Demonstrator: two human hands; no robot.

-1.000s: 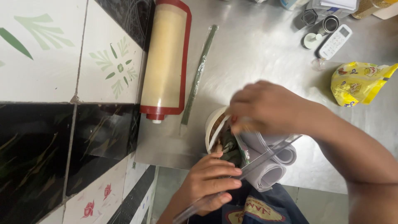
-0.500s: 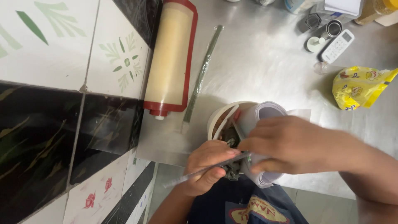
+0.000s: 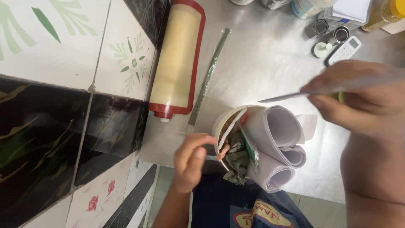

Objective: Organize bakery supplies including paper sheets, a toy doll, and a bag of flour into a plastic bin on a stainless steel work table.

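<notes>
We see our right hand (image 3: 358,99) lifted above the steel counter (image 3: 270,59), pinching a thin, blurred metal blade (image 3: 295,95), perhaps a spatula. Our left hand (image 3: 192,160) grips the rim of a round tub (image 3: 219,124) holding 2 paper rolls (image 3: 274,143), near the counter's front edge.

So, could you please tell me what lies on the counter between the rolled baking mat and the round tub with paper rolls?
In the head view, a thin green rolled strip lies between the rolled baking mat and tub.
</notes>
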